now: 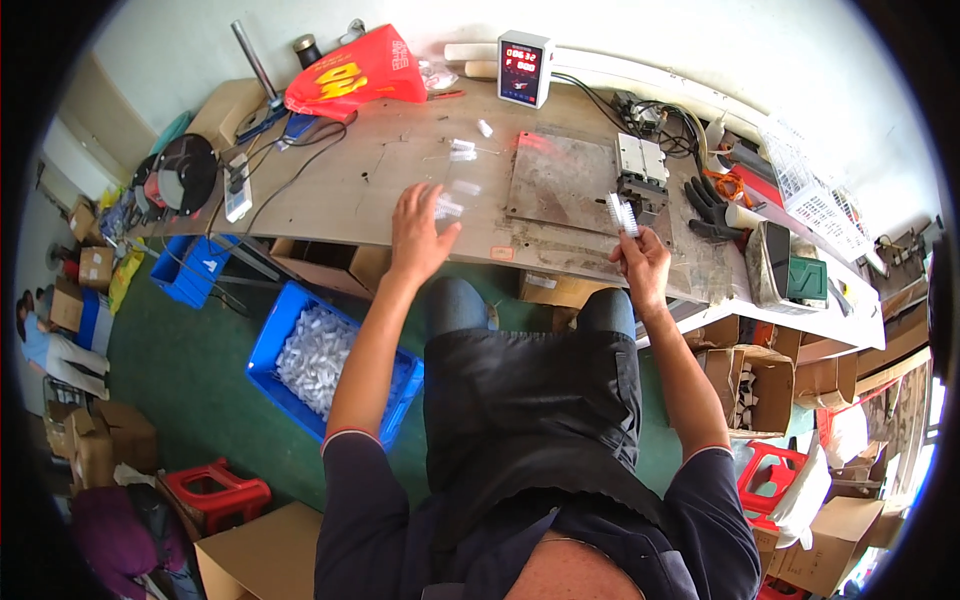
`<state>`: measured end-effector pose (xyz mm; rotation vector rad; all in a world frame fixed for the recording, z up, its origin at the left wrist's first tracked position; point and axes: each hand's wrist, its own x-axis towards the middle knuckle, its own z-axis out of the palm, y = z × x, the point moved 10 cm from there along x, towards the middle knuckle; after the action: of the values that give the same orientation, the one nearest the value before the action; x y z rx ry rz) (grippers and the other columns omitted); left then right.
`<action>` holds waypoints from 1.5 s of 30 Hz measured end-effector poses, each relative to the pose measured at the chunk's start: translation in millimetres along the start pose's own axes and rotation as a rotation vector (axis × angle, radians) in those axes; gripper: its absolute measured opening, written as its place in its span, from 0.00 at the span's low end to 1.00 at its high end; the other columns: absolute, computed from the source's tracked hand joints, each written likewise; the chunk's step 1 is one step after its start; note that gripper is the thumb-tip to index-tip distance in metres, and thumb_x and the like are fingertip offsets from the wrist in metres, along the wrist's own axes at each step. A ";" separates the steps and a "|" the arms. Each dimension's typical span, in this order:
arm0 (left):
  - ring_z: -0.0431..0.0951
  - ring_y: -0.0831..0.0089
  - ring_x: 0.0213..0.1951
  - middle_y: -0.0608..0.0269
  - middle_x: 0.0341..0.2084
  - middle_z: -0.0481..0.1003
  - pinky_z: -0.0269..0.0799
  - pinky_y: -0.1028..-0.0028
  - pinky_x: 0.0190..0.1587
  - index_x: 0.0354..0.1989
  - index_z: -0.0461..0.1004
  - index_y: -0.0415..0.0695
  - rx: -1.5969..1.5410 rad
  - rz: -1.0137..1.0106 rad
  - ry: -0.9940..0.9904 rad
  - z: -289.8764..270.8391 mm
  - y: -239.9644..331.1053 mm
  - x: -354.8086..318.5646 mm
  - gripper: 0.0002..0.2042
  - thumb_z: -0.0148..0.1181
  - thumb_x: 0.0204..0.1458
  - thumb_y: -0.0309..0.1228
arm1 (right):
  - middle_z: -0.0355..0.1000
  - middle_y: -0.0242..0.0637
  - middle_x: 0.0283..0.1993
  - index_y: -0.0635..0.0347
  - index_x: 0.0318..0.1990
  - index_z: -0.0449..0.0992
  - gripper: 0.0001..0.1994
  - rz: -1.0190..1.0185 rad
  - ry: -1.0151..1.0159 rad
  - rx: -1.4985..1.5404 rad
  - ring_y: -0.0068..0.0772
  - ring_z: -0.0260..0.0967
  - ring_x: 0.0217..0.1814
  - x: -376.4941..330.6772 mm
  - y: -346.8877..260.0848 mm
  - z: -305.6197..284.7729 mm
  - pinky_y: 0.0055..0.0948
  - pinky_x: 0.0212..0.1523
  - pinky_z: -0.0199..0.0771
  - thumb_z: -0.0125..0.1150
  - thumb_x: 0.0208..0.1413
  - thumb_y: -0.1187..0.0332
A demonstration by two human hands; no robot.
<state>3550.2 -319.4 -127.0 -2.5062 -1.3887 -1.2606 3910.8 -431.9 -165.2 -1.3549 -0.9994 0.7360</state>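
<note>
A workshop — worn workbench (320,185), digital display box (524,69), blue crate (287,400) of small white parts (312,358).

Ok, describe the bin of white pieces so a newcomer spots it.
Start at the workbench and look down to the green floor on the person's left. The large blue bin there is partly covered by the left forearm. Unlike the smaller blue bin farther left, it shows a heap of small white pieces inside.
</note>
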 end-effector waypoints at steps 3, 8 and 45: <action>0.68 0.52 0.61 0.52 0.55 0.72 0.62 0.54 0.63 0.58 0.72 0.44 -0.019 -0.005 -0.099 18.7 -29.9 20.3 0.26 0.69 0.49 0.33 | 0.73 0.28 0.24 0.66 0.43 0.75 0.08 -0.040 0.010 -0.080 0.11 0.59 0.23 6.4 10.1 -18.0 0.18 0.24 0.57 0.57 0.67 0.68; 0.75 0.55 0.48 0.57 0.44 0.77 0.69 0.56 0.51 0.51 0.76 0.45 0.022 0.084 -0.181 43.0 -44.7 41.4 0.15 0.64 0.56 0.30 | 0.73 0.27 0.25 0.65 0.44 0.74 0.07 -0.027 0.084 -0.150 0.11 0.60 0.25 6.4 14.6 -25.3 0.18 0.26 0.60 0.57 0.67 0.69; 0.79 0.51 0.37 0.54 0.35 0.79 0.74 0.58 0.40 0.40 0.78 0.41 0.068 -0.169 -0.165 61.9 -73.7 77.3 0.11 0.67 0.53 0.32 | 0.77 0.30 0.35 0.61 0.44 0.70 0.05 -0.011 0.208 -0.072 0.12 0.65 0.25 3.2 17.2 -34.9 0.16 0.22 0.63 0.49 0.72 0.71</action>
<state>3558.9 -197.5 -144.2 -2.5439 -1.6796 -1.0275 3945.6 -442.4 -179.6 -1.4548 -0.8739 0.5426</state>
